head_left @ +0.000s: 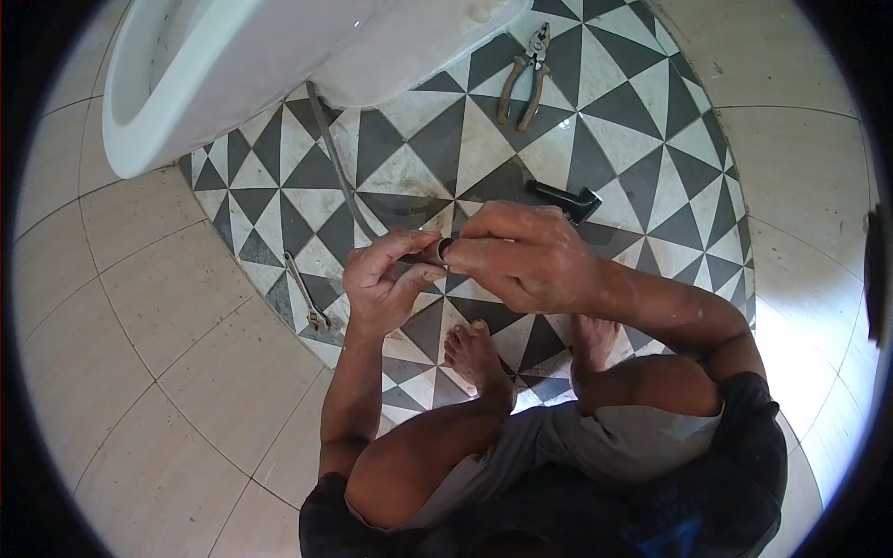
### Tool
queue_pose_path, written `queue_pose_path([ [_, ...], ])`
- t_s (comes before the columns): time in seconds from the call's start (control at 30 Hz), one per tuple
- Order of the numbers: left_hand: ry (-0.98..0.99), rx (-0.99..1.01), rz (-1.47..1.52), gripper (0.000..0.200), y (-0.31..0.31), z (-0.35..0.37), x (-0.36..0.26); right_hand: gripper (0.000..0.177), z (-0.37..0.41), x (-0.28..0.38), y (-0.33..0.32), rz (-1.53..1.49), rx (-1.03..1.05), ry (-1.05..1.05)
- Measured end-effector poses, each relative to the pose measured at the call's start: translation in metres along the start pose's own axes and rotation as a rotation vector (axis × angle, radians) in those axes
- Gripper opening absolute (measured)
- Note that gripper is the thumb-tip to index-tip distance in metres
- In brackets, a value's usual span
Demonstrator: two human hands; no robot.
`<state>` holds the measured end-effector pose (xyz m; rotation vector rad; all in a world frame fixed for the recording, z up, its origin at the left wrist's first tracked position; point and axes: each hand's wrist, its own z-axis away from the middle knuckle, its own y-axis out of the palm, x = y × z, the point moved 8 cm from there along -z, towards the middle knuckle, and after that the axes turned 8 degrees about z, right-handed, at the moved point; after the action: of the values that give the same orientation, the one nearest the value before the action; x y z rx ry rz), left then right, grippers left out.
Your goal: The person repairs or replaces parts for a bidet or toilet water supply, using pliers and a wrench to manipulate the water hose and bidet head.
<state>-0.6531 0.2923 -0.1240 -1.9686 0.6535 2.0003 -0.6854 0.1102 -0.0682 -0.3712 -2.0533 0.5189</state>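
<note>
A grey flexible hose (337, 160) runs from under the white ceramic fixture down to my hands. My left hand (383, 281) is closed around its near end, thumb and fingers pinching it. At that end a small ring-shaped fitting (442, 248) shows between the two hands. My right hand (532, 259) is closed too, its fingertips pressed together at the fitting's opening. Whatever lies between the right fingertips is hidden by the fingers. Just beyond the right hand, a black angled plastic piece (581, 205) rests on the floor.
A white ceramic bathroom fixture (307, 37) stands at the upper left. Combination pliers (535, 67) with brown grips lie on the patterned tile floor (595, 84). An adjustable wrench (305, 293) lies left of my left hand. Beige wall tiles (158, 307) curve around both sides. My bare feet are below my hands.
</note>
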Motion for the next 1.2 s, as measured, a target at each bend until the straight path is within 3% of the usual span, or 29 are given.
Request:
queue_pose_path([
  [0.23,0.081,0.068,-0.254,0.038,0.007,-0.007,-0.014,0.027,0.009,-0.012,-0.002,-0.193,0.093,0.081],
  [0.3,0.102,0.035,-0.251,0.038,0.009,-0.009,-0.017,0.026,0.017,-0.034,-0.014,-0.377,0.133,0.298],
  [0.33,0.116,0.016,-0.234,0.037,0.009,-0.010,-0.018,0.026,0.023,-0.043,-0.017,-0.374,0.140,0.296],
  [0.4,0.135,-0.014,-0.217,0.037,0.006,-0.007,-0.019,0.034,0.054,-0.093,-0.021,-0.149,0.128,0.618],
  [0.43,0.107,-0.043,-0.131,0.038,0.003,-0.005,-0.014,0.034,0.068,-0.101,-0.022,-0.145,0.135,0.609],
  [0.5,0.085,-0.081,-0.048,0.039,-0.001,-0.001,-0.006,0.053,0.096,-0.118,-0.015,0.448,0.441,0.494],
  [0.7,-0.009,-0.086,0.069,0.039,-0.004,0.004,-0.004,0.070,0.135,-0.126,-0.005,0.750,0.550,0.432],
  [0.83,0.098,-0.041,0.075,0.038,0.000,0.002,-0.011,0.066,0.127,-0.125,-0.011,0.663,0.573,0.413],
  [0.9,0.109,-0.032,0.095,0.038,0.000,0.001,-0.013,0.059,0.111,-0.114,-0.029,0.307,0.438,0.536],
  [0.93,0.137,-0.024,0.047,0.037,0.001,0.000,-0.018,0.059,0.101,-0.106,-0.034,0.308,0.439,0.532],
  [1.0,0.170,-0.020,0.000,0.037,0.004,-0.003,-0.023,0.052,0.070,-0.083,-0.057,0.030,0.177,0.534],
  [1.03,0.185,-0.010,-0.002,0.036,0.008,-0.004,-0.025,0.052,0.054,-0.068,-0.067,0.036,0.182,0.526],
  [1.2,0.171,0.016,-0.022,0.035,0.017,-0.011,-0.028,0.059,-0.006,-0.001,-0.092,0.040,0.247,0.125],
])
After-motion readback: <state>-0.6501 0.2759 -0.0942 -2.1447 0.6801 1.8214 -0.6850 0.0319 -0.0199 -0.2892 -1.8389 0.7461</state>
